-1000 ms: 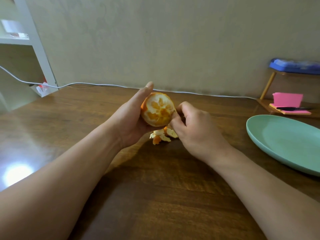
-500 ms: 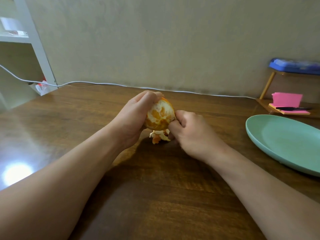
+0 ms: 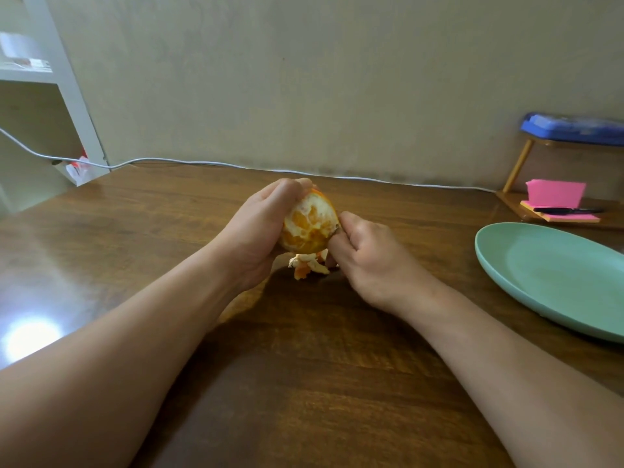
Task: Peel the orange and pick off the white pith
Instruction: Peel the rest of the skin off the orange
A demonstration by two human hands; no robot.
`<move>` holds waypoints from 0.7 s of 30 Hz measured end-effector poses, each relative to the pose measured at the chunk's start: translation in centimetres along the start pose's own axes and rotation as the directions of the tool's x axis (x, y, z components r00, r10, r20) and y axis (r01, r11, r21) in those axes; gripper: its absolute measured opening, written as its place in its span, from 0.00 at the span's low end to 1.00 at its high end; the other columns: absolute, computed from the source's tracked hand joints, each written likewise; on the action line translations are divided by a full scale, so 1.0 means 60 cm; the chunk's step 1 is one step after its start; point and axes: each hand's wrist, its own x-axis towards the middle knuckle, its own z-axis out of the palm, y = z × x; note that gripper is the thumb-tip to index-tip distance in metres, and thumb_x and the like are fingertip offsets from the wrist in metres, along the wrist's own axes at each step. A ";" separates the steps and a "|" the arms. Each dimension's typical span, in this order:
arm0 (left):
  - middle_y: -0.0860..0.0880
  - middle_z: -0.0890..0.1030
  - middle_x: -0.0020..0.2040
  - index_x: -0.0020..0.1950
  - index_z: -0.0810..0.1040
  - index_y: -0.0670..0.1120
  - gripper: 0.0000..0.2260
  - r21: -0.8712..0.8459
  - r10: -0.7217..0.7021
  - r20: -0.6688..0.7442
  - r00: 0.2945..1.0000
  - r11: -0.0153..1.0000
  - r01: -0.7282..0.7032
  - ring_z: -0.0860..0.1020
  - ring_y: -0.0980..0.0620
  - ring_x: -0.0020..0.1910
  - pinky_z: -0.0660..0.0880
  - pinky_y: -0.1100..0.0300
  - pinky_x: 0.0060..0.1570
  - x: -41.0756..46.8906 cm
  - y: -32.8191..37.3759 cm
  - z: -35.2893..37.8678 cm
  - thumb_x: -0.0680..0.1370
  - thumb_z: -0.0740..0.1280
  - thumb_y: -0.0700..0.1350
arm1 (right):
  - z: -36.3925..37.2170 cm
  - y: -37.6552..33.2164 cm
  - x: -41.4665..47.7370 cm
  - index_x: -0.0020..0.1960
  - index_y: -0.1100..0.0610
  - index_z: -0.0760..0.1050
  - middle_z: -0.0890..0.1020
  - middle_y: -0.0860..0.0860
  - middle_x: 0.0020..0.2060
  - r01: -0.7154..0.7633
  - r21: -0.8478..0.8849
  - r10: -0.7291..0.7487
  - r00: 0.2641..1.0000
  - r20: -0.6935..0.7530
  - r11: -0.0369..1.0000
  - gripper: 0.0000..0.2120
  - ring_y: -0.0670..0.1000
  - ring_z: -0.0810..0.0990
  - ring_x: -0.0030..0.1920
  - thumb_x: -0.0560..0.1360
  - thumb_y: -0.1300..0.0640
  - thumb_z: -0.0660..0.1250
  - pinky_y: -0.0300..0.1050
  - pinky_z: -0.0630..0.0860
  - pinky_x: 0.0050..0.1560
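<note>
– Dark brown wooden table under us, pale wall behind. Where's our partly peeled orange?
– Held just above the table's middle, nearer its far edge. Our left hand wraps it, fingers curled over the top. Our right hand, fingers curled, pinches at its right side.
– Progress?
– Flesh shows on the near face, streaked with white pith, and some rind remains along the top. Small peel scraps lie beneath. We'd say past halfway, pith mostly left.

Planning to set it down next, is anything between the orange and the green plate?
Nothing visible blocks it. Only the right hand, pinching at the orange, is on that side; bare wooden table runs to the green plate.
</note>
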 end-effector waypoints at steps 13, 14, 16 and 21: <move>0.42 0.83 0.50 0.59 0.82 0.46 0.13 -0.106 -0.070 0.008 0.998 0.992 0.071 0.84 0.47 0.44 0.83 0.55 0.42 -0.006 0.009 -0.001 0.84 0.65 0.54 | -0.004 0.005 0.001 0.45 0.54 0.75 0.83 0.51 0.37 0.051 0.119 -0.048 0.999 -0.025 0.992 0.13 0.51 0.84 0.38 0.86 0.50 0.61 0.57 0.82 0.40; 0.42 0.83 0.51 0.60 0.81 0.45 0.14 -0.112 -0.084 0.017 0.996 0.990 0.085 0.84 0.47 0.45 0.84 0.54 0.43 -0.005 0.009 -0.004 0.84 0.65 0.54 | -0.004 0.006 0.000 0.45 0.53 0.75 0.83 0.51 0.39 0.043 0.143 -0.043 0.999 -0.004 0.989 0.14 0.53 0.85 0.40 0.86 0.48 0.61 0.62 0.83 0.43; 0.41 0.83 0.52 0.61 0.81 0.45 0.16 -0.115 -0.104 0.023 0.994 0.988 0.106 0.85 0.46 0.47 0.84 0.52 0.46 -0.003 0.009 -0.012 0.83 0.66 0.56 | -0.002 0.009 0.000 0.48 0.54 0.75 0.84 0.53 0.42 0.040 0.144 -0.045 0.999 0.025 0.989 0.15 0.56 0.85 0.43 0.87 0.47 0.59 0.66 0.83 0.46; 0.44 0.85 0.48 0.60 0.81 0.45 0.17 -0.085 -0.102 0.063 0.993 0.991 0.107 0.85 0.48 0.45 0.84 0.51 0.48 0.000 0.010 -0.015 0.82 0.67 0.58 | -0.008 0.007 0.003 0.48 0.54 0.76 0.84 0.49 0.40 0.078 0.007 -0.078 0.997 0.002 0.997 0.15 0.48 0.82 0.40 0.88 0.47 0.59 0.57 0.79 0.45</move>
